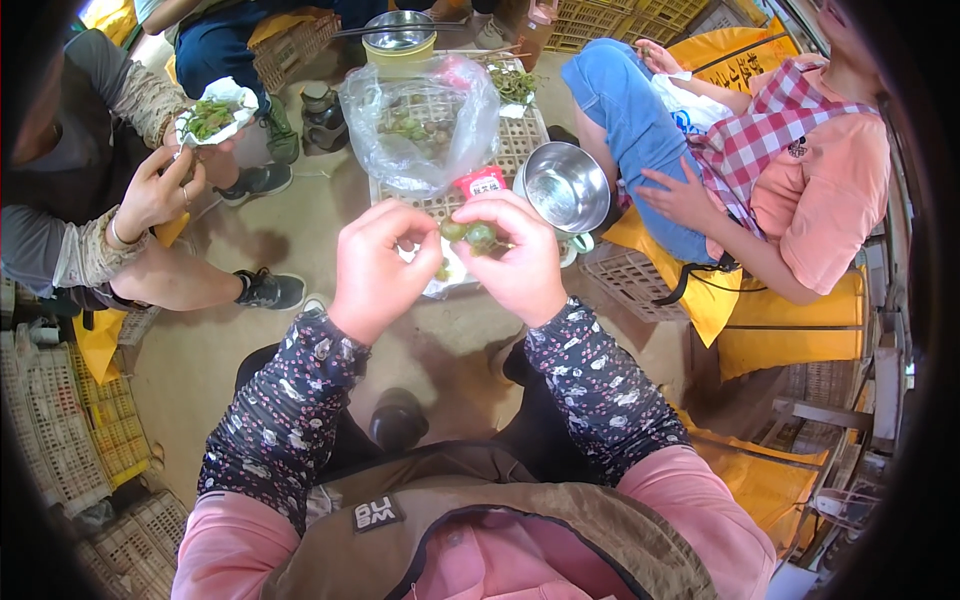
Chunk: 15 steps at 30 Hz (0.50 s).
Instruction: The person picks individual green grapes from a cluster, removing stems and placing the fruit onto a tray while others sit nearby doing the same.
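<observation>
My right hand point(505, 255) holds a small cluster of green grapes point(478, 236) between thumb and fingers. Just to its left, my left hand point(390, 265) is closed, fingertips curled close to the grapes; I cannot make out what is in it. Under both hands a white paper or dish point(440, 282) with a small green piece lies on a plastic lattice crate top. Beyond them are a clear plastic bag point(418, 110) with green-brown fruit inside, a red packet point(478, 183) and, to the right, a steel bowl point(565, 185).
A co-worker at left point(70, 170) holds greens on white paper point(216, 118); another at right point(800, 190) sits by yellow sacks point(790, 320). A pot point(398, 40), pile of greens point(513, 88) and dark flask point(322, 115) stand beyond. Crates point(60, 420) line the left.
</observation>
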{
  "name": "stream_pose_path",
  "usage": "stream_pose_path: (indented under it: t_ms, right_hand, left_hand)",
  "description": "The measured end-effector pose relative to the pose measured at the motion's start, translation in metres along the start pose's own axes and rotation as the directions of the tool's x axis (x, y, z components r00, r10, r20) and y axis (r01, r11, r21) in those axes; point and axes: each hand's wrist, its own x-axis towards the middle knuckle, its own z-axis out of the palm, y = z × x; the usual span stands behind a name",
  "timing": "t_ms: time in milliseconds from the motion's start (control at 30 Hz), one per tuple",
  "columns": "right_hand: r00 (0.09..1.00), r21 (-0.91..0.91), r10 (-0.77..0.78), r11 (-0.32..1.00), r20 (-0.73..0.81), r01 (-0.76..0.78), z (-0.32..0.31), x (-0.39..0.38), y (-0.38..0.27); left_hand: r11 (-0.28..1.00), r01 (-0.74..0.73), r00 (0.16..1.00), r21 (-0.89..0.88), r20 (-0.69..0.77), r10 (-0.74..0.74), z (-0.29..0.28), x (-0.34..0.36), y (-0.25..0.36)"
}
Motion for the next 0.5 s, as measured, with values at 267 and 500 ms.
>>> stream_pose_path:
  t_ms: [267, 500]
  right_hand:
    - [1.0, 0.005, -0.005, 1.0, 0.011, 0.005, -0.001, -0.0004, 0.0019]
    - [1.0, 0.005, -0.02, 1.0, 0.017, 0.02, 0.0008, -0.002, 0.0001]
  left_hand:
    - [0.994, -0.088, 0.996, 0.064, -0.003, 0.089, 0.0016, -0.0005, -0.0012]
    - [0.988, -0.092, 0.996, 0.124, 0.011, 0.092, 0.0012, -0.002, -0.0009]
